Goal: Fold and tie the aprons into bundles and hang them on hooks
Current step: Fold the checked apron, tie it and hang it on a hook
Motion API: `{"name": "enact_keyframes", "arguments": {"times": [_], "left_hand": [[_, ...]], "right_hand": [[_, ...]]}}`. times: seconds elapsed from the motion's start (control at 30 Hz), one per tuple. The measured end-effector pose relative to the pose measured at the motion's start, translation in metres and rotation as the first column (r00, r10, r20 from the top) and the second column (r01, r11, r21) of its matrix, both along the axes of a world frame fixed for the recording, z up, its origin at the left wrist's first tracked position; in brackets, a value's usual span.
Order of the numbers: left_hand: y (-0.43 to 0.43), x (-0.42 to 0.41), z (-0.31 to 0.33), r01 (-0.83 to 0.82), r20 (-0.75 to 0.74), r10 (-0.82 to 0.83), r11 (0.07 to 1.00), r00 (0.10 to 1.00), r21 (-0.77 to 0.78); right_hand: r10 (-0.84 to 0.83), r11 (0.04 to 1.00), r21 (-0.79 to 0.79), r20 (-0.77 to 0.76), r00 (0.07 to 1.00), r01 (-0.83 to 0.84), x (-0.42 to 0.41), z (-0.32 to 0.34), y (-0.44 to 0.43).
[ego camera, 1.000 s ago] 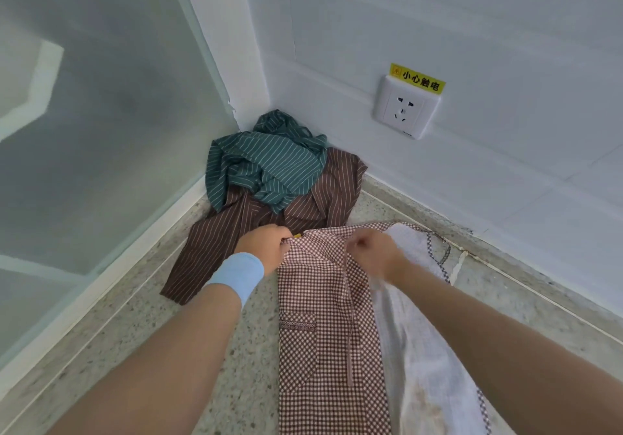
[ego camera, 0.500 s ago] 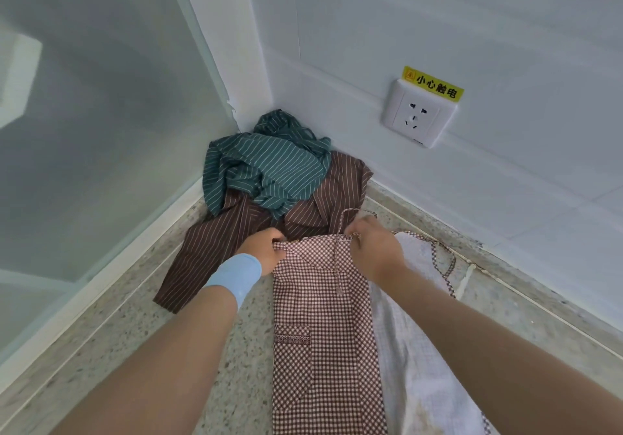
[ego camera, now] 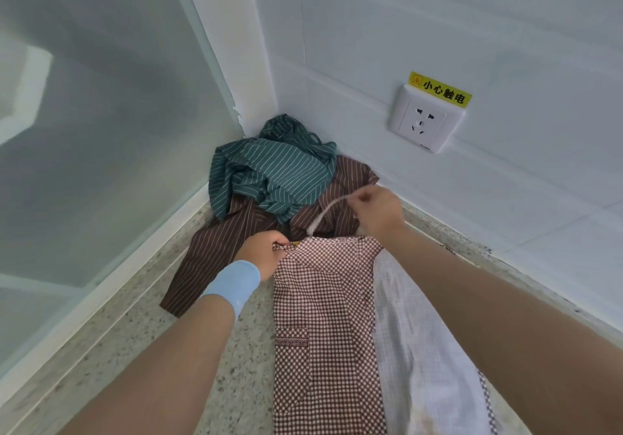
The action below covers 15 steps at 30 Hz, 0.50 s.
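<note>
A brown-and-white checked apron [ego camera: 323, 326] lies folded lengthwise on the speckled floor, its pale inner side [ego camera: 414, 360] showing on the right. My left hand [ego camera: 266, 252], with a blue wristband, pinches the apron's top left corner. My right hand [ego camera: 377, 208] is raised above the top edge and pinches a thin apron strap [ego camera: 325, 214], pulled taut up and to the right. Behind them, a brown striped apron [ego camera: 215, 249] lies spread out with a crumpled green striped apron [ego camera: 269, 171] on top, in the corner.
A frosted glass panel [ego camera: 101, 131] borders the floor on the left. White tiled walls [ego camera: 438, 30] meet in the corner behind the aprons. A wall socket [ego camera: 426, 121] with a yellow warning label sits low on the right wall. No hooks are in view.
My right hand has left the apron's top edge and risen up and to the right, drawing a strap out with it. My left hand stays on the top left corner.
</note>
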<state>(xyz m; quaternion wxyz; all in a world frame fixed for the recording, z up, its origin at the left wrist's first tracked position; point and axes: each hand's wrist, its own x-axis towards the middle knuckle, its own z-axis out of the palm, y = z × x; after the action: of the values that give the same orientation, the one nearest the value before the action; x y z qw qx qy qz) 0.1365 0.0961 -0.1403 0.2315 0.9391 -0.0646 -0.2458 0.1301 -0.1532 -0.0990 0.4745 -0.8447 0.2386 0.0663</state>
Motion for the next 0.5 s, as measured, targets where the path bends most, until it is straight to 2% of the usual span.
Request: {"name": "enact_keyframes", "arguments": {"times": [0.07,0.1,0.13,0.2,0.23,0.3,0.4,0.47,0.5], "left_hand": [[-0.002,0.003,0.002,0.023,-0.012,-0.023,1.0,1.0,-0.007],[-0.003,0.005,0.004,0.012,-0.011,-0.012,1.0,1.0,-0.011],[-0.005,0.007,0.006,-0.025,0.005,0.025,0.999,1.0,-0.022],[-0.008,0.013,0.012,-0.169,0.058,0.172,0.984,0.983,-0.054],[-0.01,0.013,0.016,-0.248,0.09,0.253,0.967,0.963,-0.064],[-0.012,0.008,0.022,-0.319,0.217,0.325,0.946,0.921,-0.06],[-0.013,-0.018,0.019,-0.183,0.505,0.162,0.983,0.848,-0.008],[-0.012,-0.043,0.01,-0.047,0.554,0.039,0.999,0.832,0.0],[-0.009,-0.059,0.003,0.025,0.545,-0.035,0.999,0.838,0.025]], "right_hand": [[-0.193,0.936,0.306,0.038,0.98,0.172,0.01,0.013,0.001],[-0.211,0.901,0.396,0.048,0.976,0.175,0.013,0.016,0.002],[-0.155,0.926,0.359,0.069,0.986,0.12,0.012,0.018,0.003],[0.072,0.997,0.027,0.1,0.992,-0.076,-0.001,0.011,0.007],[0.144,0.983,-0.128,0.125,0.982,-0.128,-0.013,0.005,0.011],[0.234,0.931,-0.327,0.192,0.953,-0.162,-0.047,-0.008,0.022],[0.424,0.82,-0.493,0.182,0.887,-0.291,-0.104,-0.037,0.043],[0.505,0.748,-0.534,0.071,0.86,-0.395,-0.138,-0.055,0.058],[0.519,0.719,-0.523,-0.033,0.854,-0.457,-0.151,-0.062,0.063]]}}
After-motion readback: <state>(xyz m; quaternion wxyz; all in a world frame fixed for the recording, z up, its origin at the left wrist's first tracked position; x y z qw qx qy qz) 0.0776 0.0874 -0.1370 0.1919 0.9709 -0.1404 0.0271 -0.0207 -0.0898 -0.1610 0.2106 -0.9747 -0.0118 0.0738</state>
